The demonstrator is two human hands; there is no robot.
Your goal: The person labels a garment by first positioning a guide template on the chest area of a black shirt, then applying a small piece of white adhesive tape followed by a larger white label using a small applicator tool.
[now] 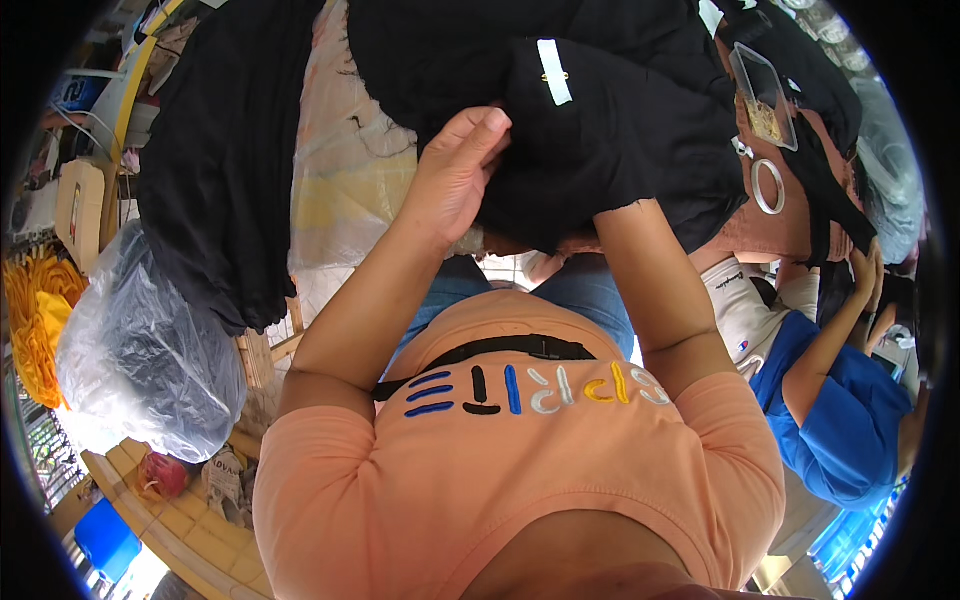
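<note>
A large piece of black cloth (610,140) lies spread over the work surface in front of me. A white paper tag (553,72) with a small gold safety pin is fastened near its middle. My left hand (462,172) is closed at the cloth's left part, thumb and fingers pinched together on the fabric. My right forearm (640,240) goes in under the black cloth, which hides the right hand and its fingers.
At right are a clear plastic box (765,100) with small gold pieces and a white ring-shaped roll (768,187). More black cloth (225,150) hangs at left, beside a clear plastic bag (150,350). A person in blue (840,400) works close on my right.
</note>
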